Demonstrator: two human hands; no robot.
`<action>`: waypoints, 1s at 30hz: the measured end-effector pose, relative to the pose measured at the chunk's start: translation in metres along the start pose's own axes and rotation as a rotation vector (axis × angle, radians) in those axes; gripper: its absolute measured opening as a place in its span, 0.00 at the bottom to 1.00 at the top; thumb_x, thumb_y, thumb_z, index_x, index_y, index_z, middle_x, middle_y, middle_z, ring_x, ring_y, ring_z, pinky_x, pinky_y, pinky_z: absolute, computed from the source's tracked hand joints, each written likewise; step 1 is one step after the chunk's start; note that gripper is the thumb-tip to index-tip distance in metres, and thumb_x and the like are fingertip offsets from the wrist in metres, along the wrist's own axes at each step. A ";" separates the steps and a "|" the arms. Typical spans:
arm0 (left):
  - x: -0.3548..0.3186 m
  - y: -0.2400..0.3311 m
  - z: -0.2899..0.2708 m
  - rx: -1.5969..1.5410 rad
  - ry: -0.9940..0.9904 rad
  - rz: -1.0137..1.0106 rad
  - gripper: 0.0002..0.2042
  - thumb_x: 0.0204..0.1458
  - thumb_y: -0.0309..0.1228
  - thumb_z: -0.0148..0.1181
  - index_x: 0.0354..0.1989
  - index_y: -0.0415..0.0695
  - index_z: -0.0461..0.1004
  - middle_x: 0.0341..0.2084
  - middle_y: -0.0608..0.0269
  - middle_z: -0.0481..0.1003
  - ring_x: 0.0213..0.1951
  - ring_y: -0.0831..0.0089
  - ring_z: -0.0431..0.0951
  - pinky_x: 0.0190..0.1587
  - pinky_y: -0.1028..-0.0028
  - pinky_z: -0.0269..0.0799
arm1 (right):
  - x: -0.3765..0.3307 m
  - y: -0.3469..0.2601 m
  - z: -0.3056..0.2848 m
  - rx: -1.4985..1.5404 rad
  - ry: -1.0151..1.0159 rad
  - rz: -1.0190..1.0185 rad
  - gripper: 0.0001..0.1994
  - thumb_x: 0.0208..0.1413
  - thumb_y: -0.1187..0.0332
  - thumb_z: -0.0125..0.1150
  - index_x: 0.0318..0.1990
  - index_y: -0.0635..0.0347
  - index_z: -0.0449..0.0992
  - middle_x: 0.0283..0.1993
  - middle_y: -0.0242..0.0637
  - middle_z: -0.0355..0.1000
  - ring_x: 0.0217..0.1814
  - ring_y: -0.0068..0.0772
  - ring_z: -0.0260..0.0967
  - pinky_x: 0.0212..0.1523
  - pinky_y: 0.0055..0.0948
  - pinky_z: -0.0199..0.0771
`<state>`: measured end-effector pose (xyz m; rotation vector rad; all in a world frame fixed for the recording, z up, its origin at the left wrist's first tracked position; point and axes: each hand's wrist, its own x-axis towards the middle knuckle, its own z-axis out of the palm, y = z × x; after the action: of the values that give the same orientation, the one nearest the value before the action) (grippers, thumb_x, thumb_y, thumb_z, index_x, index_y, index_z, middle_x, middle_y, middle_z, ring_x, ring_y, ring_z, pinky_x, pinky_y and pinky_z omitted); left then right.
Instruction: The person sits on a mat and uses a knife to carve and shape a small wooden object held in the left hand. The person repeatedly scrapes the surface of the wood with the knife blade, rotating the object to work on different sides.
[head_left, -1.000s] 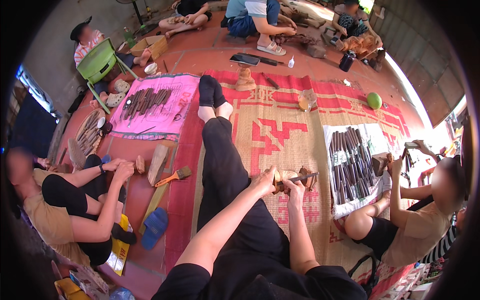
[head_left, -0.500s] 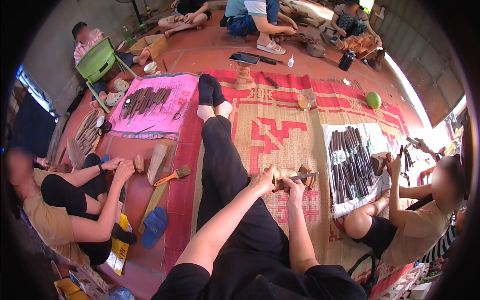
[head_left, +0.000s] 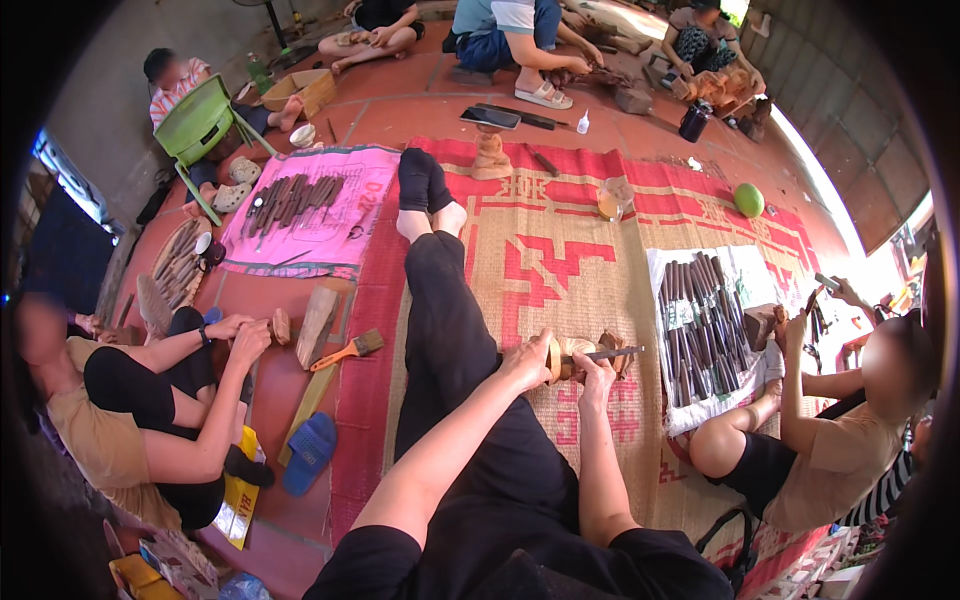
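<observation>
Fingers of left hand (head_left: 530, 362) clasp wooden carving (head_left: 572, 356); right hand (head_left: 598, 373) pinches chisel (head_left: 612, 352) against it.

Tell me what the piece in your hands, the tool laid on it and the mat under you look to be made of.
Piece held by left hand and right hand: carved block, probably bare unfinished wood, pale tan and matte.
Tool: thin grey shaft, likely metal; its handle is hidden.
Mat: seemingly woven reed or straw, tan with red pattern, fine ribbed weave showing.

Bare forearms, black trousers (head_left: 450, 330), black socks (head_left: 420, 178), no sleeves showing
</observation>
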<state>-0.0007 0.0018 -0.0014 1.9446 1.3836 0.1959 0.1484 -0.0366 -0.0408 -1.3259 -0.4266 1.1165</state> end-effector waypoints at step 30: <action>-0.001 -0.001 -0.003 -0.030 -0.015 0.010 0.30 0.36 0.28 0.66 0.49 0.43 0.56 0.41 0.46 0.72 0.46 0.50 0.73 0.46 0.59 0.69 | -0.008 -0.009 0.010 -0.083 -0.078 0.009 0.05 0.43 0.75 0.64 0.24 0.59 0.72 0.19 0.27 0.66 0.18 0.17 0.57 0.21 0.19 0.55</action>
<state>-0.0031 0.0020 0.0008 1.9252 1.3535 0.2054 0.1407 -0.0368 -0.0274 -1.3605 -0.5299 1.1715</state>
